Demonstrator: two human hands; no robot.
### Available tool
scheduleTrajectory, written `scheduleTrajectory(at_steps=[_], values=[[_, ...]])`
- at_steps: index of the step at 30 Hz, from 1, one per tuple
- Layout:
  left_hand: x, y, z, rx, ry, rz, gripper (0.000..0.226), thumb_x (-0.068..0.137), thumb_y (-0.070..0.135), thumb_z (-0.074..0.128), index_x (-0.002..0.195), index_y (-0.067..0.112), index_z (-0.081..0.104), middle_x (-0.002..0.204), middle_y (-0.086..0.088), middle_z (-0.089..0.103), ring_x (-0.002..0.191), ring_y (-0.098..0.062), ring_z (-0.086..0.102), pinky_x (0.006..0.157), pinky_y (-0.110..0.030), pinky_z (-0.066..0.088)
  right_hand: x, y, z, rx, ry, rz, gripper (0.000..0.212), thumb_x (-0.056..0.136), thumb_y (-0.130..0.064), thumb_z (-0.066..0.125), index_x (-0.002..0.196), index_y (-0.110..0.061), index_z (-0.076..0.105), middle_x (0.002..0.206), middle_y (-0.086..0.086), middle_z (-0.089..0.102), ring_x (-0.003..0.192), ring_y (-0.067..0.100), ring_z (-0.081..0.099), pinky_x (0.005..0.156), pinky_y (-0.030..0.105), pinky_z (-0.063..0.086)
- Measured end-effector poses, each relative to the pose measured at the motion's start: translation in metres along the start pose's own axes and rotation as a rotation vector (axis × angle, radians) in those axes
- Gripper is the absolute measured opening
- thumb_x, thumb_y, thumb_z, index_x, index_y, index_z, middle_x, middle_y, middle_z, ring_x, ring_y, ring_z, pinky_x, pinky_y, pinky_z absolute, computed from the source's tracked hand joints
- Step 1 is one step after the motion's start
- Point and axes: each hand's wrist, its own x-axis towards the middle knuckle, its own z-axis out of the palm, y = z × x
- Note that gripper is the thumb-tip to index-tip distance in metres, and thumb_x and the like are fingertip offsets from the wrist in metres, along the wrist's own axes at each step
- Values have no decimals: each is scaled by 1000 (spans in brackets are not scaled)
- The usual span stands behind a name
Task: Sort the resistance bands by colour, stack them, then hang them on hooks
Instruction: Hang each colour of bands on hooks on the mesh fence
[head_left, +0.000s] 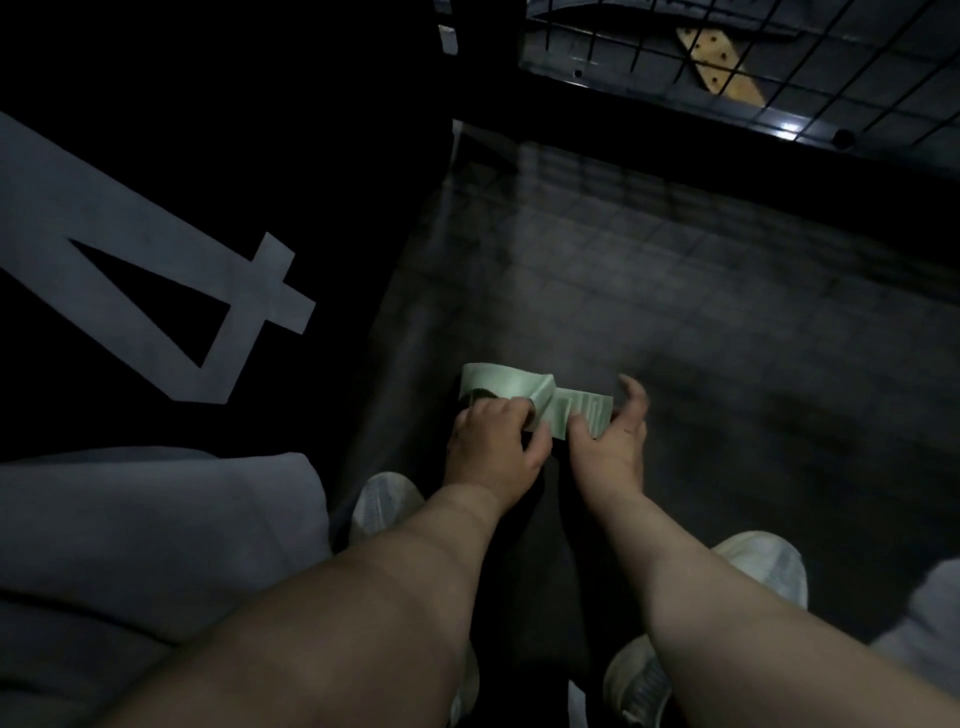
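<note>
Just below centre, toward 6 o'clock, a pale green band (498, 382) is held over the dark tiled floor (675, 312), its long axis running roughly from 9 to 3 o'clock between the two hands. The left hand (493, 447) grips the band's looped, thicker end, fingers curled over it, so that end sits at 12 o'clock from the knuckles. The right hand (613, 447) lies at 3 o'clock from the left. Its thumb presses on the flat, ribbed end and seems to pinch it against the palm, though the forefinger stands free and blur hides the rest. Both hands are about equally near the band, one at each end. A wire grid (748, 67) stands well away at 1 o'clock; whether it carries hooks cannot be told. By my reading, the band is being folded or squared for stacking, and any hanging would mean lifting it up and right toward that grid. A pale shoe (384, 501) shows at 7 o'clock from the hands.
</note>
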Motion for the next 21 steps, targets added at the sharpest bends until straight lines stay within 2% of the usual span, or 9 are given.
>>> scheduleTrajectory(at_steps=[2, 4, 7, 9, 11, 13, 16, 18, 21], values=[[2, 4, -4, -153, 39, -146, 31, 89, 46, 60, 100, 17, 53, 94, -5, 66, 92, -31, 59, 82, -36, 43, -2, 0, 0, -56, 14, -34, 54, 93, -23, 59, 139, -30, 31, 140, 9, 37, 115, 33, 54, 90, 34, 42], [6, 7, -5, -267, 67, -235, 44, 87, 46, 65, 113, 15, 46, 98, -2, 68, 97, -30, 63, 82, -35, 46, -2, 0, -1, -93, 21, -80, 42, 94, -21, 58, 131, -24, 39, 137, 10, 38, 108, 32, 57, 89, 33, 43], [14, 9, -9, -214, 16, -259, 50, 90, 46, 60, 130, 19, 48, 110, -6, 68, 106, -31, 60, 89, -33, 45, 1, 1, -2, -80, 6, -93, 21, 97, -23, 55, 117, -21, 49, 133, 10, 39, 97, 27, 56, 87, 25, 38], [15, 9, -12, -91, 0, -231, 35, 93, 44, 55, 120, 23, 61, 111, -10, 66, 103, -34, 59, 89, -33, 45, 2, -1, -2, -48, -2, -71, 15, 98, -32, 53, 109, -22, 49, 131, 7, 38, 94, 19, 51, 86, 22, 34], [14, 9, -15, -41, 38, -187, 26, 93, 39, 53, 105, 20, 67, 103, -10, 68, 97, -34, 61, 85, -34, 43, 2, -3, 0, -47, 1, -76, 23, 95, -39, 57, 108, -22, 48, 130, 3, 36, 95, 19, 51, 86, 26, 37], [12, 9, -15, -65, 110, -146, 28, 90, 37, 50, 96, 15, 66, 91, -10, 70, 89, -35, 63, 80, -36, 43, 0, -4, 2, -53, 7, -109, 27, 91, -36, 63, 106, -19, 47, 128, 0, 33, 94, 18, 50, 87, 27, 39], [10, 11, -12, -35, 196, -52, 32, 80, 39, 41, 78, 13, 61, 67, -10, 67, 63, -34, 63, 63, -35, 47, 0, -3, 6, -59, -18, -111, 22, 91, -25, 65, 102, -15, 49, 127, 1, 33, 92, 15, 50, 87, 21, 36], [8, 13, -9, 48, 191, 22, 29, 78, 38, 45, 71, 15, 60, 59, -9, 63, 53, -32, 60, 53, -31, 46, 1, -2, 6, -53, -24, -110, 18, 91, -22, 65, 99, -14, 52, 127, 4, 37, 91, 14, 49, 88, 17, 35], [5, 9, 2, 100, 100, 122, 21, 77, 33, 63, 66, 15, 62, 58, -8, 61, 53, -33, 59, 49, -29, 45, 5, -2, 4, 2, -12, -85, 14, 95, -26, 61, 93, -14, 55, 125, 9, 45, 94, 14, 50, 91, 18, 36]])
